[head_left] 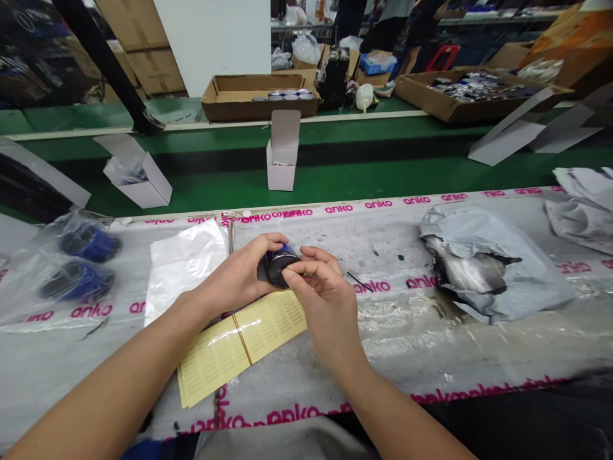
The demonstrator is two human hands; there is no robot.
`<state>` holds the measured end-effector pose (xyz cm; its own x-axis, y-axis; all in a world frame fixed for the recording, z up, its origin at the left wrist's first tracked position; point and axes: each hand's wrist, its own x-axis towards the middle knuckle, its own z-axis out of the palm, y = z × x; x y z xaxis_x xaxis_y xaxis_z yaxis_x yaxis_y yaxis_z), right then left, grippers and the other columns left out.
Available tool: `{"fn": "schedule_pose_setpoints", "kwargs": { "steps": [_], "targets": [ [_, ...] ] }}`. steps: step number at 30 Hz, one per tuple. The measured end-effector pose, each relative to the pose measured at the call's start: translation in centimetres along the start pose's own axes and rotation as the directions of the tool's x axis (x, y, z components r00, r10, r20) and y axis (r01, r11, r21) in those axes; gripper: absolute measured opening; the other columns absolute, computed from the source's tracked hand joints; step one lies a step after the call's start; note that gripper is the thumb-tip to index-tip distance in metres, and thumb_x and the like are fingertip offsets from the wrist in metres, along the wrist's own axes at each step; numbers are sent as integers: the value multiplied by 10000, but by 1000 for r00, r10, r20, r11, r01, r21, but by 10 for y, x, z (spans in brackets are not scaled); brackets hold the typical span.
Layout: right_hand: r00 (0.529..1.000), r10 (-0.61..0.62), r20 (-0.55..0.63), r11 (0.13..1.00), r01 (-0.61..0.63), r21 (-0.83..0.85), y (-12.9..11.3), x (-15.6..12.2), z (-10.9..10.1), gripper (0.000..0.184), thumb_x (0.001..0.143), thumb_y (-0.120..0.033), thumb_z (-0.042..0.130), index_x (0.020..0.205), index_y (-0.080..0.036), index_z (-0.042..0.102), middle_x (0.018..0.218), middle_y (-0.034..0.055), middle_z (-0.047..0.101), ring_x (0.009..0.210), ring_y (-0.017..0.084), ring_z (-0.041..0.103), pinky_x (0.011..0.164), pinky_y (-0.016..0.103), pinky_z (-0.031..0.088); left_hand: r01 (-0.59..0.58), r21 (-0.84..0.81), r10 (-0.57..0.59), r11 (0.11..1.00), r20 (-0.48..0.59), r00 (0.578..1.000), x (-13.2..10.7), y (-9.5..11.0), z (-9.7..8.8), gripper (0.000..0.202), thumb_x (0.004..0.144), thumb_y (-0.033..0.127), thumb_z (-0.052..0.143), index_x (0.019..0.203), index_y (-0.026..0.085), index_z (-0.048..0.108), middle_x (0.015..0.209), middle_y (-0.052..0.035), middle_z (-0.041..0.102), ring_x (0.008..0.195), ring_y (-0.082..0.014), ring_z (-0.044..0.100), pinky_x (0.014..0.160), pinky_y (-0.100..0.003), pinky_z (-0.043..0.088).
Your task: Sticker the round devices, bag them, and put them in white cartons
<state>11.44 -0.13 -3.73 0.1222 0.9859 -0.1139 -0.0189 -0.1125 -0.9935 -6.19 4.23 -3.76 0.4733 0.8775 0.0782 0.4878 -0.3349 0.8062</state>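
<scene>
The left hand curls around a blue-and-black piece between both hands, its axis running away, black end facing near; the right hand, fingertips nearly together, touches that end, grip unclear.

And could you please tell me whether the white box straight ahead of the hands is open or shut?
It is open: the white box has its lid standing up at the back.
</scene>
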Motion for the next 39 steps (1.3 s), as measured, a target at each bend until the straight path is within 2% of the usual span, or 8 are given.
{"fn": "schedule_pose_setpoints", "kwargs": {
  "steps": [15, 26, 31, 37, 39],
  "targets": [
    [999, -32, -20, 999, 31, -27, 2, 1, 2, 97, 784, -337, 723, 754, -248, 747, 1274, 50, 567, 1009, 239, 642, 899, 434, 544, -14, 31, 15, 999, -29, 999, -1, -3, 3, 478, 841, 363, 763, 1203, 288, 460, 1459, -90, 519, 1262, -290, 605, 974, -449, 529],
    [993, -110, -41, 990, 105, -92, 5, 2, 3, 66, 808, -295, 690, 775, -258, 734, 1245, 57, 586, 1108, 266, 621, 932, 467, 533, -7, 49, 8, 999, -35, 999, 0, -3, 3, 496, 842, 361, 760, 1225, 295, 452, 1468, -81, 522, 1288, -285, 587, 997, -460, 516],
    [989, -142, -38, 985, 138, -100, 7, 1, 3, 70, 818, -297, 679, 791, -254, 728, 1236, 63, 588, 1102, 261, 618, 900, 448, 541, 0, 44, 1, 999, -30, 1000, 0, -1, 2, 497, 840, 362, 762, 1226, 290, 458, 1465, -83, 526, 1284, -285, 590, 994, -456, 515],
    [978, -206, -41, 973, 200, -117, 8, 0, 8, 48, 838, -266, 641, 818, -252, 682, 1212, 58, 611, 1128, 245, 605, 885, 420, 523, 13, 71, -10, 997, -37, 999, -1, 1, 3, 504, 840, 344, 759, 1243, 295, 460, 1471, -79, 526, 1291, -295, 591, 996, -472, 523],
    [980, -192, -52, 978, 186, -93, 8, 1, 10, 18, 832, -266, 642, 839, -249, 644, 1210, 55, 621, 1113, 246, 607, 883, 429, 515, 1, 82, 3, 997, -37, 999, -2, 0, 3, 491, 846, 338, 752, 1240, 291, 462, 1469, -81, 530, 1293, -293, 592, 1005, -471, 523]
  ]
}}
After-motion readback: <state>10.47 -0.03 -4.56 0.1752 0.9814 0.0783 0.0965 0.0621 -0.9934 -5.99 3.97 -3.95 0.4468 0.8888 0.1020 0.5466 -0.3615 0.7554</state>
